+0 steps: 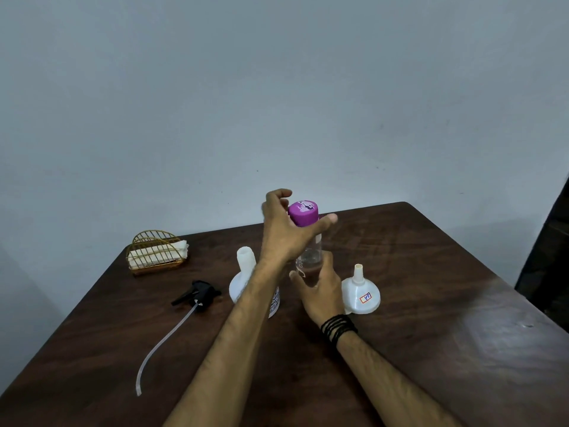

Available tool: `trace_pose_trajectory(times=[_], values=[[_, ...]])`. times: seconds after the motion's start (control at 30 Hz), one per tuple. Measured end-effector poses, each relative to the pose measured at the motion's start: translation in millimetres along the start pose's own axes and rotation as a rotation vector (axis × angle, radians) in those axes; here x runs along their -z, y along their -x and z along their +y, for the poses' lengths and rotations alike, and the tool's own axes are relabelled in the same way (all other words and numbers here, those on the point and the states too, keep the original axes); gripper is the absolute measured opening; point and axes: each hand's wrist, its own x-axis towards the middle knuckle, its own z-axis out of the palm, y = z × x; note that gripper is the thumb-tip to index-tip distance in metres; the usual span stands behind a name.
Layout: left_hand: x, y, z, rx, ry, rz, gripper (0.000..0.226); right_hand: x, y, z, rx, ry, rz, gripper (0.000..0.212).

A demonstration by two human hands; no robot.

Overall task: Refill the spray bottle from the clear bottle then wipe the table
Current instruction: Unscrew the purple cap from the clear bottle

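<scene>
1. Wire holder (155, 252): gold-coloured, arched ribs, standing at the far left corner of the table (431, 349).
2. Paper napkins (181, 246): white, folded, lodged inside the wire holder, one end poking out at its right side.
3. Funnel (361, 292): white plastic, set upside down with the wide mouth on the table and the narrow spout pointing up, right of centre.
4. Sticker (365, 298): small, white with a red border, on the funnel's flared wall; blue handwriting, too blurred to read.
5. Wall (277, 87): plain, pale grey-blue, behind the table, filling the upper half of the view.
6. Dark object (548, 260): at the right edge beyond the table, possibly furniture; cut off by the frame.
</scene>
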Motion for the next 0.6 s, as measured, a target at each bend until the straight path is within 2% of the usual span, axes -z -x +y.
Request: trace_pose_trajectory(times=[0.07,0.1,0.17,0.23,0.3,0.37,0.6], values=[[0.5,3.5,0.9,0.010,0.066,-0.149,0.075,0.5,0.5,-0.9,-0.003,-0.001,0.000,0.046],[2.8,5.2,-0.4,0.003,0.099,-0.169,0.070,0.7,0.3,-1.1,0.001,-0.001,0.003,0.046],[9.3,7.8,-5.4,0.007,0.181,-0.096,0.066,1.0,0.5,-0.9,0.010,0.004,0.013,0.045],[12.8,10.5,-8.5,0.024,0.234,0.044,0.067,1.7,1.3,-1.2,0.009,0.031,0.026,0.046],[10.3,9.5,-8.4,0.014,0.168,0.146,0.069,3.5,1.4,-1.5,-0.010,0.047,0.031,0.047],[4.2,6.9,-3.4,-0.001,0.066,0.161,0.073,5.5,1.3,-2.5,-0.020,0.061,0.027,0.047],[1.7,16.0,8.9,0.007,-0.092,-0.177,0.080,8.5,1.3,-3.6,-0.019,0.089,0.022,0.046]])
